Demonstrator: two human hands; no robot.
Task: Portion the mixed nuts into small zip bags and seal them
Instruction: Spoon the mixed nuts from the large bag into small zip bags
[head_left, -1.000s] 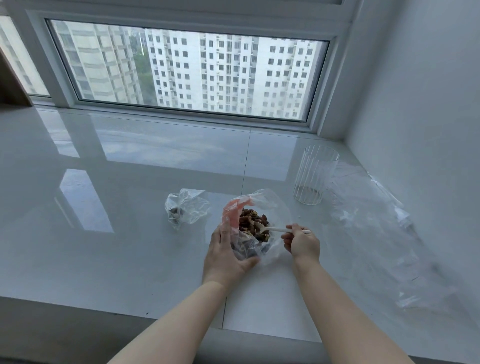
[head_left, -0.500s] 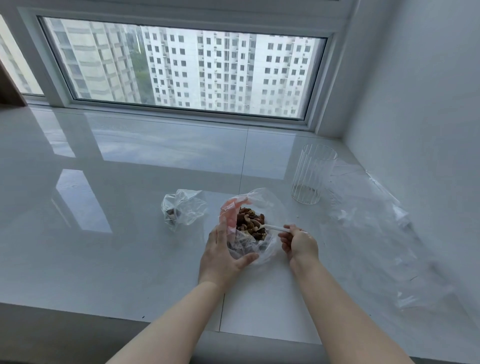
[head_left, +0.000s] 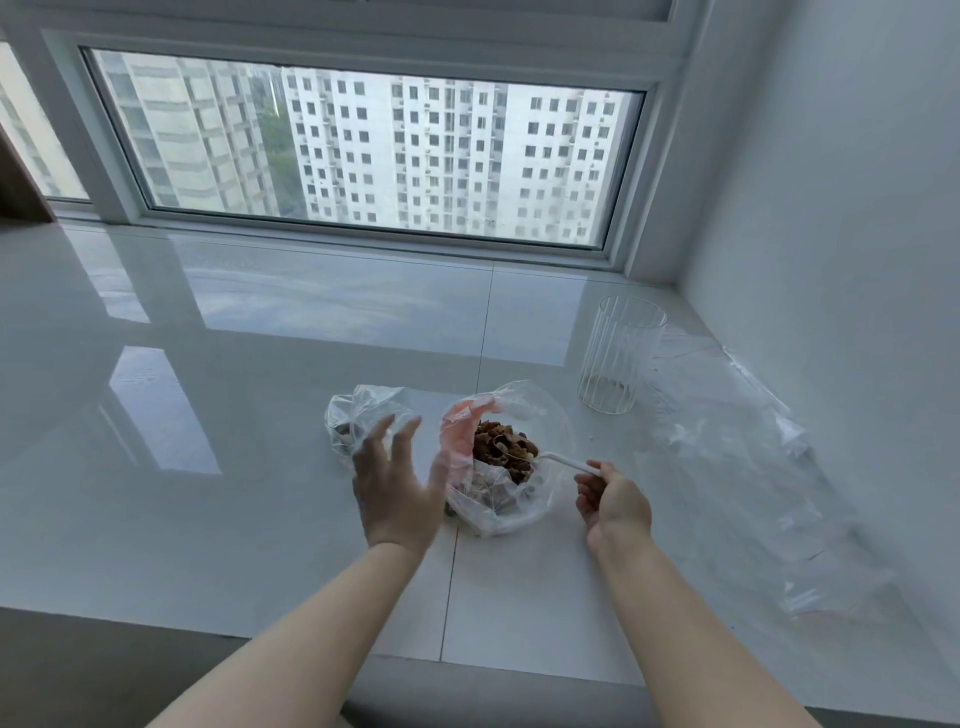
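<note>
A: What else is around? I see a glossy white tiled counter filling most of the frame, mirroring the window.

B: Yep, and a wide window with a white frame across the top. Pale high-rise apartment blocks show through it, with a bit of green trees between them, upper middle.

A: A clear ribbed glass stands upright, right of centre, near the corner.

B: Plain white wall runs down the right side. There's also a sliver of something brown and wooden at the far left edge; can't tell what it is.
</note>
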